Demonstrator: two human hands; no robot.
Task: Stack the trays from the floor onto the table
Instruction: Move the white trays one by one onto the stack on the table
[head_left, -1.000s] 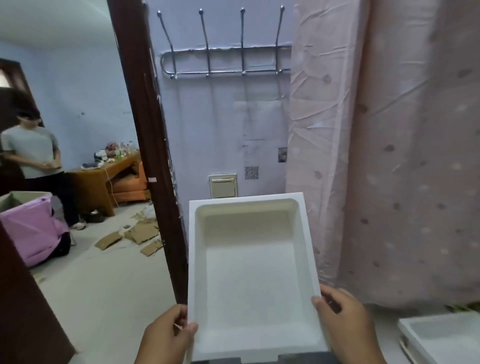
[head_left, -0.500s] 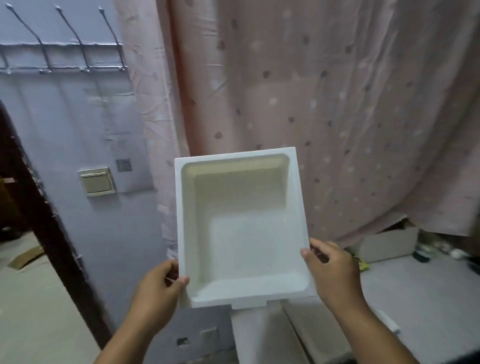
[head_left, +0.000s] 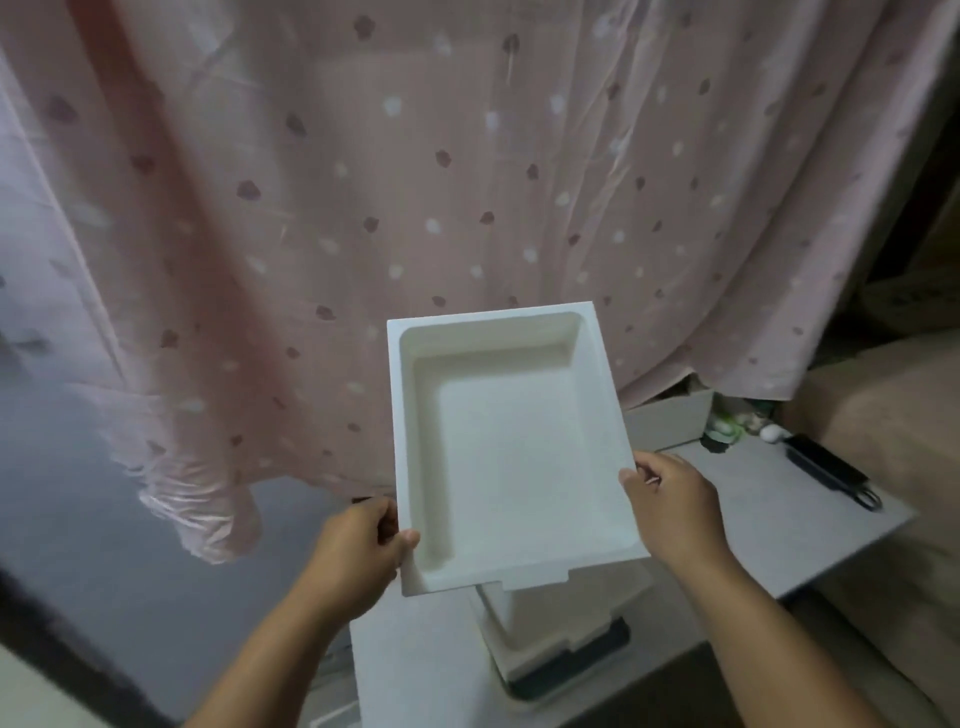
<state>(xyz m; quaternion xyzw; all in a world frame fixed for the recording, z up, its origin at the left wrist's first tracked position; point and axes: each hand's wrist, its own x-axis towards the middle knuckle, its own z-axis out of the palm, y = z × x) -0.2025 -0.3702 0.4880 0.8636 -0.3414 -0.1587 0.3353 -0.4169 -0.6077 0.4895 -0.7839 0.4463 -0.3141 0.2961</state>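
Nearest, two bare forearms reached up from the bottom edge. Left hand (head_left: 358, 545) was clamped on the near-left rim of a white tray (head_left: 506, 452), thumb over the lip, fingers hidden beneath. Right hand (head_left: 672, 506) was closed on the tray's right edge, thumb on top of the rim, fingers curled under. Tray was held in the air between both hands, open side up, empty, roughly level with its far end tipped slightly away, with a notch cut in its near rim. Directly under it, partly hidden, stood a stack of trays (head_left: 556, 642) on the grey counter (head_left: 769, 525), white ones above and a dark band low in the pile; exact count could not be told. Held tray hung just above that stack; whether touching or apart could not be told. Farther right on the counter lay a black flat object (head_left: 826, 470) with a loop at its end, and behind it a small cardboard box (head_left: 670, 418) beside a few small blurred items. To the right was a beige padded surface (head_left: 883, 415). Farthest back hung a pink curtain (head_left: 415, 182) with dark and pale spots, its lower left end gathered into a bunch.
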